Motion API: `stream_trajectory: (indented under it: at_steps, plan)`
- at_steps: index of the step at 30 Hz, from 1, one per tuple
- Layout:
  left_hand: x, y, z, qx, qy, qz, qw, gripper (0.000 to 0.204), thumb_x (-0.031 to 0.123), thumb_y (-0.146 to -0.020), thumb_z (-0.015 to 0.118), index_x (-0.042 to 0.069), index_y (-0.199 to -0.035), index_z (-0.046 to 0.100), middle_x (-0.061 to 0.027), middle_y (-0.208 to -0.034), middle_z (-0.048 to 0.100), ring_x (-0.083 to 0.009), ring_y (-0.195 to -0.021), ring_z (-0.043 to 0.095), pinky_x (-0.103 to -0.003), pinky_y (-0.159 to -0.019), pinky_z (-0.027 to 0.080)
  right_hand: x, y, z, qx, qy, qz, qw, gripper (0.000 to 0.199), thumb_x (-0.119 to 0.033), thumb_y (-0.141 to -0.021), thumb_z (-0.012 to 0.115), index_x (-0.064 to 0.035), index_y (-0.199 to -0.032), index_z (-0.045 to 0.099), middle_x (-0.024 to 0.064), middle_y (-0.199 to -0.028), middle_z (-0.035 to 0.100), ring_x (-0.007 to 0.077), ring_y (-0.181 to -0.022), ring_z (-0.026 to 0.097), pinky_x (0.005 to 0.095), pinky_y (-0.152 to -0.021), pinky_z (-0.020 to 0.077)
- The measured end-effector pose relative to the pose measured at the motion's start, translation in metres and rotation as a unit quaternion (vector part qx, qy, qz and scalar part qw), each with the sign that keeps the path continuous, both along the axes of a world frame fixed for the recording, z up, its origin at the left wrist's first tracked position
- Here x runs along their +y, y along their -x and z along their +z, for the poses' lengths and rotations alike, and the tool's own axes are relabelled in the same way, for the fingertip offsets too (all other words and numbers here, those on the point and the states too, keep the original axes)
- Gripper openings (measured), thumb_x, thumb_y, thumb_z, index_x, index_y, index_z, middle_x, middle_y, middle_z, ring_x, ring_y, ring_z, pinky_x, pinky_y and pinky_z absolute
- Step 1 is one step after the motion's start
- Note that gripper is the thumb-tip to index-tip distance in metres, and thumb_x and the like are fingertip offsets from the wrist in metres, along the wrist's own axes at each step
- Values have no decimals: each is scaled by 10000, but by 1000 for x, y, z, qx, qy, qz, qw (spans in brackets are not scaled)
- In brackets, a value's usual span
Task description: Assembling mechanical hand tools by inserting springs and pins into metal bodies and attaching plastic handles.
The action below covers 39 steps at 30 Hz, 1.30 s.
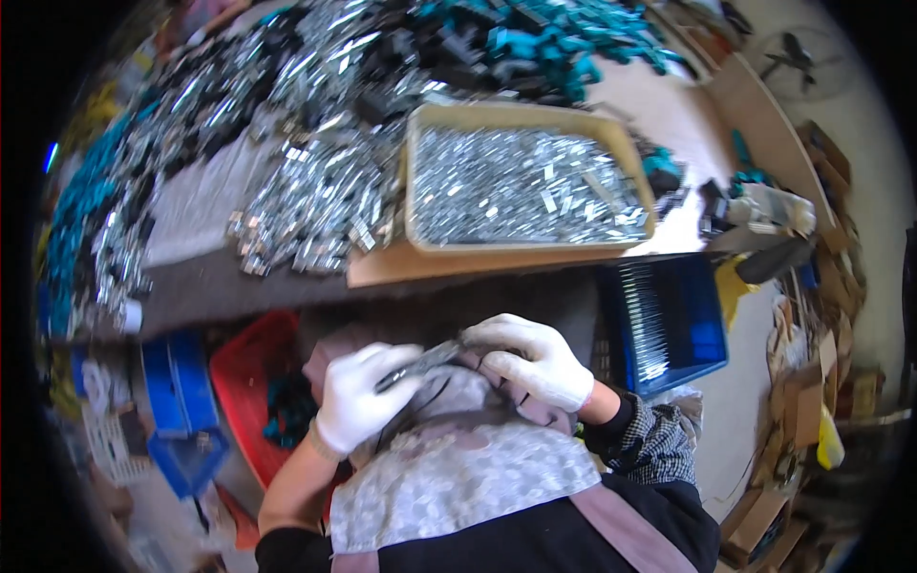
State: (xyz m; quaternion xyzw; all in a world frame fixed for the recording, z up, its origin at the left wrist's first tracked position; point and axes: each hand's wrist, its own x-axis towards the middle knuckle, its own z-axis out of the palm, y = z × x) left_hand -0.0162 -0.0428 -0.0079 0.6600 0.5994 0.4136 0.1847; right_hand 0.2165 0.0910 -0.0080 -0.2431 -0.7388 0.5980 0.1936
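Observation:
Both my hands wear white gloves and meet over my lap, below the table edge. My left hand [361, 396] and my right hand [531, 361] together grip one narrow dark metal part [427, 361], each closed on one end of it. The part lies roughly level, tilted slightly down to the left. A patterned grey apron [458, 477] covers my lap under the hands. Just beyond the hands, on the table, stands a beige tray [413, 172] filled with small shiny metal pieces.
Heaps of shiny metal parts [315, 205] and teal and black parts [535, 43] cover the table. A blue crate [669, 320] sits at my right, a red bin [250, 377] and blue boxes [177, 387] at my left. Cardboard boxes [812, 382] line the floor at right.

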Motion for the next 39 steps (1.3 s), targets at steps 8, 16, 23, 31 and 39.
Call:
stream_trajectory:
  at_steps: [8, 16, 23, 31, 39]
  plan:
    - [2, -1, 6, -35, 64, 41, 997, 295, 66, -707, 792, -8, -985, 726, -156, -880, 715, -274, -794, 708, -330, -734, 547, 196, -62, 48, 40, -254, -279, 925, 210, -80, -954, 597, 31, -1098, 701, 50, -964, 706, 107, -875, 631, 256, -785, 517]
    - [23, -5, 10, -23, 74, 41, 996, 278, 90, -710, 804, 19, -971, 743, -141, -833, 713, -261, -726, 701, -327, -668, 538, 382, -59, 44, -268, -320, -231, 879, 289, -273, -894, 567, -117, -1026, 772, 114, -983, 748, 270, -833, 713, 368, -784, 544]
    - [40, -2, 14, -25, 83, 50, 995, 289, 103, -712, 817, 24, -979, 740, -143, -826, 708, -256, -705, 701, -317, -647, 541, 435, 54, 39, -383, -430, -332, 747, 274, -302, -863, 612, -103, -963, 771, 190, -1060, 716, 351, -961, 701, 445, -872, 550]
    - [52, 4, 17, -26, 94, 49, 994, 284, 118, -730, 813, 16, -984, 738, -139, -834, 712, -251, -706, 702, -315, -657, 544, 437, 106, 50, -381, -500, -220, 746, 380, -468, -815, 699, -148, -1011, 757, 175, -1132, 701, 340, -1037, 677, 451, -887, 538]
    - [41, 8, 24, -23, 71, 25, 997, 278, 107, -737, 808, 4, -983, 730, -151, -837, 709, -264, -716, 703, -324, -664, 547, 410, 95, 70, -482, -444, -231, 719, 376, -274, -805, 579, -106, -1101, 740, 180, -1170, 697, 349, -1073, 680, 424, -912, 543]
